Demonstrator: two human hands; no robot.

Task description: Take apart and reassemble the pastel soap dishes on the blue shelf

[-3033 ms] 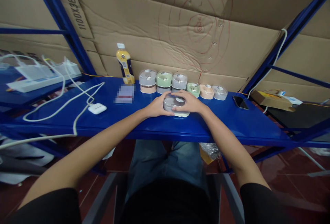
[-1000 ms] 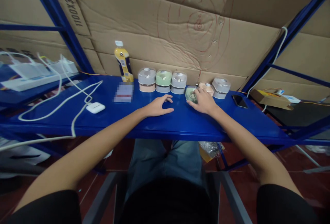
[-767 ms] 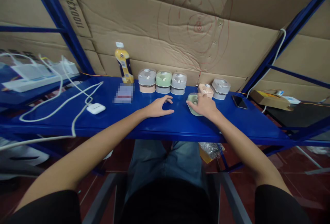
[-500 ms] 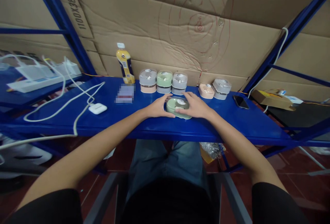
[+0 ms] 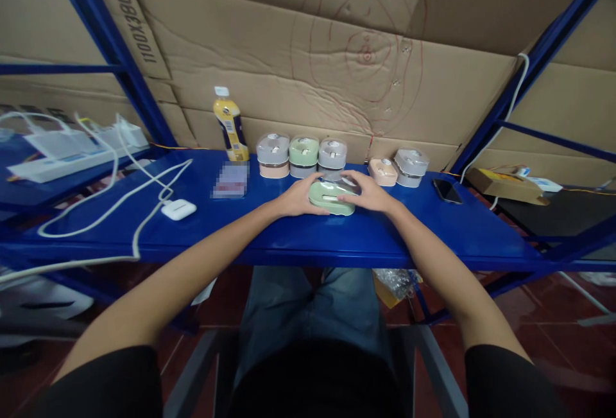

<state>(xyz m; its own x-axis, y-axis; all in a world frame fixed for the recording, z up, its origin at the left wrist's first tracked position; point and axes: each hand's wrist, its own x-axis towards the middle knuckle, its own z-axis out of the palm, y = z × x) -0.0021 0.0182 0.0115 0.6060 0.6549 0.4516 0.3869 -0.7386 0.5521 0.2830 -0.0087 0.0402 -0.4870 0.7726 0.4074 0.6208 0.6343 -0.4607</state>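
Note:
A small green box (image 5: 332, 203) with rounded ends sits at the front middle of the blue table. Its clear lid (image 5: 332, 182) is tilted up toward the back, and a pale slot shows on the green top. My left hand (image 5: 299, 200) is curled round the left end, thumb along the front. Round the right end is my right hand (image 5: 368, 193), with its thumb on the green top and its fingers at the lid. Which fingertips press the lid and which the box, I cannot tell.
Behind stand stacked grey, green and peach boxes (image 5: 303, 151), with a peach box (image 5: 382, 172) and a grey stack (image 5: 410, 167) to the right. A yellow bottle (image 5: 231, 126), white earphone case (image 5: 178, 209), white cable (image 5: 137, 232) and phone (image 5: 447, 191) lie around. Cardboard (image 5: 269, 39) lines the back.
The clear lid has tilted up and back, baring more of the green top. Both hands stay round the box's ends. The view has shifted slightly.

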